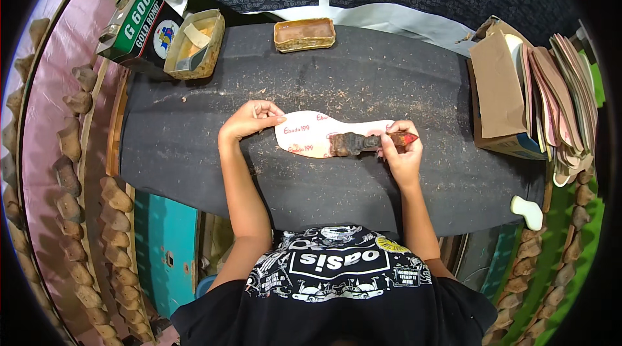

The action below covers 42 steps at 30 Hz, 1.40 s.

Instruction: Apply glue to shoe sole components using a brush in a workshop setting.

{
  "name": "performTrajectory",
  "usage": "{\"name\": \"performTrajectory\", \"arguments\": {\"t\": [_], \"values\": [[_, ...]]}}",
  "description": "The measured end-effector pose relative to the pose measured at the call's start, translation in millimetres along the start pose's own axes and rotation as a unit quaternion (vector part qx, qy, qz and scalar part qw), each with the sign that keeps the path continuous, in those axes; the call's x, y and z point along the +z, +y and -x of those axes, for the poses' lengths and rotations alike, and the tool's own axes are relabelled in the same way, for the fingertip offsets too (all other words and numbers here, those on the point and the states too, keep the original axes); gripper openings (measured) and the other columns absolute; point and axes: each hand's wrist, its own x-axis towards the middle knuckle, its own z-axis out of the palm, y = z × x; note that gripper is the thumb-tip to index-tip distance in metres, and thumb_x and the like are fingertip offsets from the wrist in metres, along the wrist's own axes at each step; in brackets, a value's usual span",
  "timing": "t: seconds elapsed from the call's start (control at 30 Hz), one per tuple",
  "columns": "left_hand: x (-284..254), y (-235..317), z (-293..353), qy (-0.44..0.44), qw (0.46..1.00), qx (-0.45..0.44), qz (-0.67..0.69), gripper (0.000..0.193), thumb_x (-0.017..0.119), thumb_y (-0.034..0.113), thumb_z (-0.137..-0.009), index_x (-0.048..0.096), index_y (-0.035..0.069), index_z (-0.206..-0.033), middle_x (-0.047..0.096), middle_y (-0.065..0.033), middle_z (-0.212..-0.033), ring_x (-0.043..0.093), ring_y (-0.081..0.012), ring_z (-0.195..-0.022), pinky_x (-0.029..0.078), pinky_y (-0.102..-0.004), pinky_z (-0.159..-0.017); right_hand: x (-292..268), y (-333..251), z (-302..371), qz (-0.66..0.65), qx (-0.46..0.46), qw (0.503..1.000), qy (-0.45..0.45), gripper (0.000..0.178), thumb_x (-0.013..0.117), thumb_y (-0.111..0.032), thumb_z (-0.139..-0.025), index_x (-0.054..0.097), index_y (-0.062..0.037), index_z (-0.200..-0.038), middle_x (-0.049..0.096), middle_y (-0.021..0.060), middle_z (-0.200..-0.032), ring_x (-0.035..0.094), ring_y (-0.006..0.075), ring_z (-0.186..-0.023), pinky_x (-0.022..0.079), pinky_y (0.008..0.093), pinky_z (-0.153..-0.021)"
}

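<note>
A pale, sole-shaped insole sheet [301, 132] with red print lies crosswise in front of me over the dark tabletop. At its broad left end, my left hand [254, 119] pinches the edge between thumb and fingers. My right hand [403, 151] is closed around a glue-crusted brush [353, 144] with a red-tipped handle. The brush's wide, dark end lies over the insole's lower middle edge. Right-hand fingers also reach the narrow right end of the insole; whether they grip it too, I cannot tell.
Dark cloth covers the table [194, 145], strewn with small shavings. At the far left stand a metal can [139, 28] and a yellowish tub [207, 61]. A brown rectangular tray [304, 35] sits at the back. Right: a cardboard box [502, 87] of insoles, a white sole-shaped piece [528, 212].
</note>
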Motion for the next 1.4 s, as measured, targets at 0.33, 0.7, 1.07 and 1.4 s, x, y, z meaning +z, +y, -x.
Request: {"name": "performTrajectory", "arguments": {"t": [0.33, 0.7, 1.07, 1.4], "values": [[-3.4, -7.7, -2.4, 0.011, 1.000, 0.000, 0.003, 0.020, 0.063, 0.014, -0.072, 0.057, -0.001, -0.084, 0.059, -0.0023, -0.074, 0.052, -0.0033, -0.063, 0.038, -0.0140, -0.052, -25.9, -15.1, -8.1, 0.142, -0.012, 0.990, -0.009, 0.010, 0.058, -0.003, -0.073, 0.048, -0.0019, -0.076, 0.054, -0.0009, -0.064, 0.049, 0.0038, -0.058, 0.040, 0.0177, -0.052], [-5.7, -6.8, -1.0, 0.000, 1.000, 0.011, 0.005, 0.019, 0.063, 0.011, -0.072, 0.057, -0.002, -0.084, 0.059, -0.0038, -0.076, 0.053, -0.0046, -0.065, 0.040, -0.0150, -0.055, -42.3, -47.2, -10.5, 0.203, -0.035, 0.978, 0.040, 0.009, 0.058, -0.004, -0.071, 0.049, -0.0029, -0.072, 0.053, -0.0011, -0.061, 0.049, 0.0040, -0.056, 0.039, 0.0182, -0.051], [-5.6, -6.6, 0.0, 0.007, 1.000, -0.013, -0.010, 0.020, 0.063, 0.012, -0.073, 0.056, -0.002, -0.084, 0.059, -0.0044, -0.076, 0.054, -0.0058, -0.067, 0.043, -0.0161, -0.060, -41.0, -31.9, -10.7, 0.249, -0.043, 0.967, 0.014, 0.009, 0.058, -0.004, -0.072, 0.048, -0.0028, -0.073, 0.052, -0.0003, -0.060, 0.050, 0.0048, -0.054, 0.040, 0.0190, -0.050], [-5.4, -5.9, -0.2, -0.003, 1.000, 0.007, -0.006, 0.018, 0.062, 0.013, -0.073, 0.057, -0.001, -0.083, 0.058, -0.0013, -0.072, 0.050, -0.0015, -0.061, 0.036, -0.0138, -0.050, -50.3, -47.4, -9.3, 0.179, -0.016, 0.982, 0.059, 0.008, 0.055, -0.002, -0.074, 0.047, -0.0031, -0.074, 0.051, -0.0018, -0.058, 0.047, 0.0033, -0.050, 0.037, 0.0179, -0.046]]}}
